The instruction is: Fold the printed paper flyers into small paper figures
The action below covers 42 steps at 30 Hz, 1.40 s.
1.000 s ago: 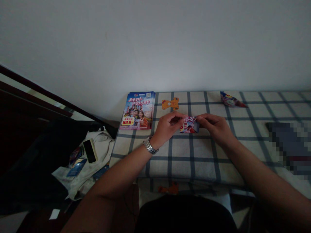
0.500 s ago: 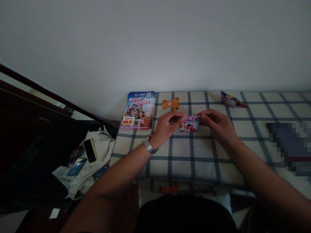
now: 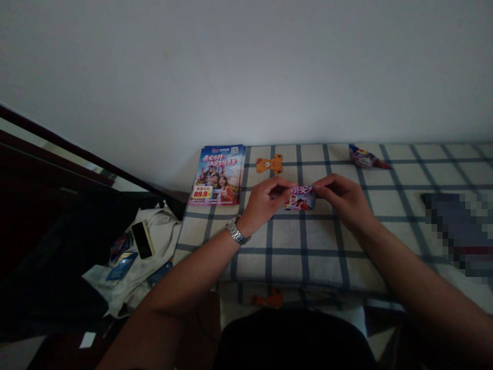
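Between my two hands is a small folded flyer (image 3: 301, 199), printed in red, white and blue with large Chinese characters. My left hand (image 3: 268, 199), below a metal wristwatch (image 3: 238, 230), pinches its left upper edge between thumb and fingers. At the right upper corner, my right hand (image 3: 341, 196) grips the same paper with thumb and forefinger. Left of my hands lies a stack of flyers (image 3: 217, 176), showing two people, a castle and the price 89.9. A folded paper piece (image 3: 366, 158) with similar print rests farther back on the right.
A checked cloth with bear prints covers the table (image 3: 287, 257), which meets a pale wall (image 3: 269, 72). At right lies a dark, pixelated object (image 3: 458, 226). Lower left, a phone (image 3: 142, 240) lies on a pale cloth bag (image 3: 164, 226) beside dark fabric.
Both hands keep hold of the folded flyer. My right fingertips have shifted slightly left along its upper edge, and the paper's top looks a little lower.
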{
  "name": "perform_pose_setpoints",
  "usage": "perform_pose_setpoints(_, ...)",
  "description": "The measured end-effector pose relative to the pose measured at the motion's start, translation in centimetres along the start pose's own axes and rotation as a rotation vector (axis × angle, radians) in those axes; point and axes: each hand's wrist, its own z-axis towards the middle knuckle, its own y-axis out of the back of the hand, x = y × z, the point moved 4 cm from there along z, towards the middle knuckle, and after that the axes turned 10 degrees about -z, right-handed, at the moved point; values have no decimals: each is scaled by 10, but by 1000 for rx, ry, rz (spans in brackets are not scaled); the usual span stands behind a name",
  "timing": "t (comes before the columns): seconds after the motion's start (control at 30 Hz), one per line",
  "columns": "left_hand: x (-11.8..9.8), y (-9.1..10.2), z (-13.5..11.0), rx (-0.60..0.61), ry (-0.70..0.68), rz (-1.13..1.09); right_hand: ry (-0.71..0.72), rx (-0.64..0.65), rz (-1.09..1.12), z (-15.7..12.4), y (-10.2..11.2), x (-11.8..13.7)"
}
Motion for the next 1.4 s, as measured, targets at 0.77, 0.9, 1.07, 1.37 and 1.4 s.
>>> perform_pose_setpoints(0.77, 1, -3, -1, 7, 17, -51, 1, 96, -177, -1, -8, 4)
perform_pose_setpoints(0.9, 0, -3, -1, 20, 30, -12, 5, 92, -243, 0, -6, 5)
perform_pose_setpoints(1.07, 3, -5, -1, 16, 26, -10, 18, 54, -254, -1, -7, 5)
perform_pose_setpoints(1.37, 2, -5, -1, -5, 12, -6, -42, 54, -110, -2, -11, 4)
perform_pose_setpoints(1.4, 2, -4, -1, -8, 14, -11, -54, 79, -97, -1, -12, 4)
